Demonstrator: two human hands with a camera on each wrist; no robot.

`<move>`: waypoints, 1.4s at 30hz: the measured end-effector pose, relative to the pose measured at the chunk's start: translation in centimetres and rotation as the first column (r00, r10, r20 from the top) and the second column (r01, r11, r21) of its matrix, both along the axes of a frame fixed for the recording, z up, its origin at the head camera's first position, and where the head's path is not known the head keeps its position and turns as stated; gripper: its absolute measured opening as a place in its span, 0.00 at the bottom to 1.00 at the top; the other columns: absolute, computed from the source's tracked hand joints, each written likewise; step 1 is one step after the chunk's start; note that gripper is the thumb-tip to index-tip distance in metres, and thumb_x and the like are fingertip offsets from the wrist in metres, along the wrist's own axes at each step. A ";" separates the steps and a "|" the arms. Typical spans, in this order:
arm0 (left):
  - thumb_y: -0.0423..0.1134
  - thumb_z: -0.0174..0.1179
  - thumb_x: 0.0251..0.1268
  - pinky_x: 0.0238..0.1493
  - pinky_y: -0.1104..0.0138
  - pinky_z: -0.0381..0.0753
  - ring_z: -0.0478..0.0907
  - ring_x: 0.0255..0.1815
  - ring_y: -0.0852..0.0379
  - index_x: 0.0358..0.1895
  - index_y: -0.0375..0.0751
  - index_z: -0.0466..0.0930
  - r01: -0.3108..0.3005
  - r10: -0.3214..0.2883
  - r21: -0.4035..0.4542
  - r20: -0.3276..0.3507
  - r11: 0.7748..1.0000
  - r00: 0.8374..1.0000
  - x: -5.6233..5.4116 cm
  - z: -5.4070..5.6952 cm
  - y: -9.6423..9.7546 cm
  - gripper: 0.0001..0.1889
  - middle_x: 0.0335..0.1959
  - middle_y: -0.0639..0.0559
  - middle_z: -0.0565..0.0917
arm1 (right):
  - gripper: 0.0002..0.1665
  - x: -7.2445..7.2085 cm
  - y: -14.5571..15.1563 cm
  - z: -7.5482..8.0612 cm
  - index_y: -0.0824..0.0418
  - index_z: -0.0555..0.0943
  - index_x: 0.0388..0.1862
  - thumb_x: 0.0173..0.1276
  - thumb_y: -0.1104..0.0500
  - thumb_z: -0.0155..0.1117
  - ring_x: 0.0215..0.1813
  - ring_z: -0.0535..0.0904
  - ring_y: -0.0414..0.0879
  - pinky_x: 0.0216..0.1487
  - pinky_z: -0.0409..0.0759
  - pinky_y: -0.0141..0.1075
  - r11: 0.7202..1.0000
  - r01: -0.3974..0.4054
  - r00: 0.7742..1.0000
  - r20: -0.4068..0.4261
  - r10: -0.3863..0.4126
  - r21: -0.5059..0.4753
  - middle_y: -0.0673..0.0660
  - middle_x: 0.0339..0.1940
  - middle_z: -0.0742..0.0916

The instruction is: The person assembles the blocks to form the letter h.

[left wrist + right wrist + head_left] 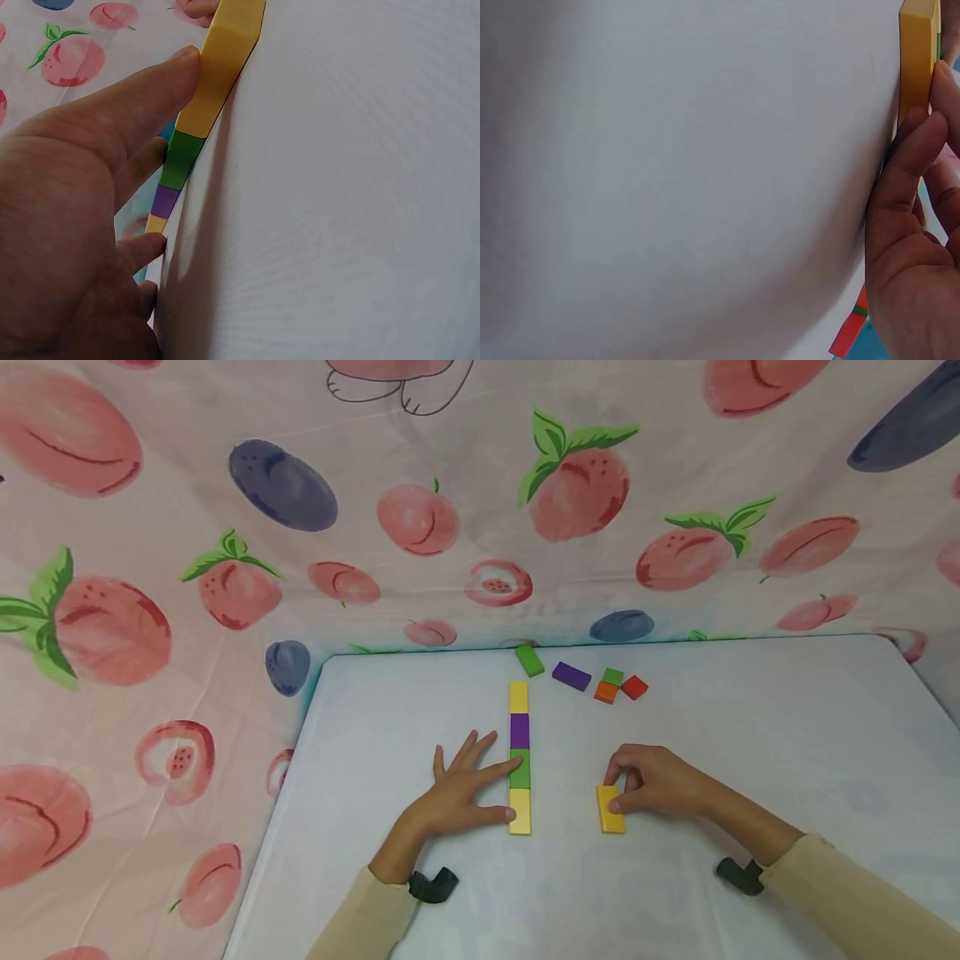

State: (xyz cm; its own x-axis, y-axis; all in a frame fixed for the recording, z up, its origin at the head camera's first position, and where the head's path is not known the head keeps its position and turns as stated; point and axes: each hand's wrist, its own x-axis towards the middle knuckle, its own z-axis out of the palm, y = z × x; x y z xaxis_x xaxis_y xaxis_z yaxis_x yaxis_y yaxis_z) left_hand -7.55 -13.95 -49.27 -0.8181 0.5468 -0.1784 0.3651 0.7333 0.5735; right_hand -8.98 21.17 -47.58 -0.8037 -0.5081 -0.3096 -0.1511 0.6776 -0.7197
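Note:
A straight row of blocks lies on the white table: a pale yellow block [520, 823] nearest me, then a green block [522, 777], a purple block [520, 731] and another yellow block [519, 697]. My left hand [453, 797] is spread at the row's left side, its thumb touching the near yellow block and its index finger on the green one. To the right, apart from the row, my right hand [660, 783] pinches a deeper yellow block [611, 820] between thumb and fingers. In the right wrist view this yellow block [916, 56] appears at the upper right edge.
Behind the row lie a loose green block [529, 661], a purple block [572, 677], a small green block [613, 676], an orange block [607, 692] and a red block [634, 687]. A fruit-print cloth [360, 485] hangs along the white table's [787, 735] back and left.

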 end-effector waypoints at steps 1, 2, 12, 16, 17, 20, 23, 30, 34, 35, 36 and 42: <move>0.64 0.66 0.62 0.72 0.29 0.19 0.30 0.87 0.43 0.77 0.70 0.64 0.001 -0.001 0.001 0.000 1.000 1.000 0.0 0.0 0.0 0.39 0.86 0.51 0.45 | 0.16 0.0 0.0 0.0 0.50 0.83 0.40 0.58 0.49 0.81 0.32 0.77 0.41 0.33 0.79 0.29 1.000 -0.001 1.000 -0.001 0.001 0.000 0.47 0.32 0.81; 0.64 0.66 0.62 0.72 0.29 0.19 0.30 0.87 0.43 0.77 0.70 0.64 0.002 -0.002 0.001 0.001 1.000 1.000 0.0 0.0 0.0 0.39 0.86 0.51 0.45 | 0.16 0.0 0.0 0.0 0.50 0.83 0.40 0.58 0.49 0.81 0.31 0.77 0.41 0.33 0.79 0.29 1.000 -0.001 1.000 -0.002 0.001 0.001 0.47 0.32 0.81; 0.64 0.65 0.63 0.72 0.28 0.20 0.31 0.87 0.43 0.77 0.70 0.63 0.009 -0.009 -0.009 -0.005 1.000 1.000 0.0 0.1 0.0 0.39 0.86 0.51 0.45 | 0.16 0.0 0.1 -0.1 0.50 0.84 0.40 0.57 0.49 0.81 0.32 0.77 0.40 0.33 0.79 0.29 1.000 -0.005 1.000 -0.012 0.005 -0.002 0.47 0.32 0.81; 0.64 0.66 0.62 0.72 0.28 0.20 0.31 0.87 0.43 0.77 0.70 0.64 0.007 -0.007 -0.006 -0.001 1.000 1.000 0.0 0.3 0.1 0.39 0.86 0.51 0.45 | 0.16 0.0 0.1 -0.1 0.50 0.84 0.40 0.57 0.49 0.81 0.32 0.77 0.41 0.33 0.78 0.29 1.000 0.001 1.000 -0.008 -0.001 -0.003 0.47 0.33 0.81; 0.64 0.66 0.62 0.72 0.28 0.20 0.31 0.87 0.43 0.77 0.70 0.64 0.007 -0.007 -0.007 -0.001 1.000 1.000 0.0 0.3 0.1 0.39 0.86 0.51 0.45 | 0.16 0.1 0.1 0.0 0.50 0.84 0.40 0.57 0.50 0.81 0.33 0.77 0.41 0.33 0.78 0.29 1.000 0.003 1.000 -0.006 -0.003 -0.004 0.47 0.33 0.81; 0.64 0.66 0.62 0.72 0.28 0.21 0.31 0.87 0.42 0.77 0.69 0.64 0.008 -0.008 -0.008 -0.007 1.000 1.000 0.0 0.3 0.1 0.39 0.86 0.50 0.45 | 0.16 0.1 0.1 0.0 0.50 0.84 0.40 0.57 0.50 0.81 0.33 0.77 0.41 0.33 0.79 0.29 1.000 0.007 1.000 -0.004 -0.007 -0.004 0.47 0.33 0.81; 0.64 0.65 0.62 0.72 0.28 0.21 0.31 0.87 0.42 0.77 0.70 0.64 0.008 -0.009 -0.012 -0.011 1.000 1.000 0.0 0.3 0.1 0.39 0.86 0.50 0.45 | 0.16 0.1 0.0 0.0 0.50 0.84 0.40 0.57 0.50 0.81 0.33 0.77 0.41 0.33 0.78 0.29 1.000 0.009 1.000 -0.005 -0.009 -0.001 0.47 0.33 0.81; 0.64 0.66 0.62 0.72 0.28 0.21 0.31 0.87 0.43 0.77 0.70 0.64 0.004 -0.004 -0.016 -0.011 1.000 1.000 0.0 0.1 0.1 0.39 0.86 0.51 0.45 | 0.16 0.1 0.1 0.0 0.50 0.84 0.40 0.57 0.49 0.81 0.33 0.77 0.41 0.33 0.78 0.29 1.000 0.009 1.000 -0.005 -0.009 -0.002 0.47 0.33 0.81; 0.64 0.66 0.62 0.72 0.28 0.21 0.32 0.87 0.42 0.77 0.69 0.64 0.010 -0.010 -0.013 -0.024 1.000 1.000 0.0 0.0 0.1 0.39 0.86 0.50 0.46 | 0.16 0.0 0.2 0.1 0.50 0.84 0.41 0.58 0.49 0.81 0.33 0.77 0.41 0.34 0.79 0.29 1.000 -0.001 1.000 0.012 0.002 -0.006 0.47 0.34 0.81; 0.64 0.66 0.63 0.72 0.27 0.21 0.32 0.87 0.42 0.77 0.69 0.64 0.012 -0.012 -0.013 -0.027 1.000 1.000 0.0 -0.1 0.1 0.39 0.86 0.50 0.46 | 0.16 -0.1 0.2 0.2 0.50 0.84 0.41 0.58 0.49 0.80 0.33 0.78 0.41 0.34 0.79 0.29 1.000 -0.003 1.000 0.023 0.003 -0.006 0.48 0.34 0.82; 0.64 0.66 0.63 0.72 0.27 0.21 0.32 0.87 0.42 0.77 0.69 0.64 0.014 -0.014 -0.012 -0.029 1.000 0.999 0.0 -0.1 0.1 0.39 0.86 0.49 0.46 | 0.17 -0.2 0.2 0.2 0.50 0.84 0.41 0.58 0.49 0.80 0.33 0.78 0.41 0.35 0.80 0.29 1.000 -0.005 0.999 0.034 0.005 -0.004 0.48 0.34 0.82; 0.64 0.66 0.63 0.71 0.27 0.21 0.33 0.87 0.41 0.77 0.69 0.64 0.018 -0.018 -0.008 -0.033 1.000 0.999 0.0 -0.1 0.0 0.39 0.86 0.49 0.46 | 0.18 -0.8 0.2 0.7 0.50 0.83 0.43 0.60 0.46 0.79 0.35 0.79 0.41 0.37 0.81 0.30 0.999 -0.028 0.998 0.061 0.027 0.018 0.46 0.38 0.84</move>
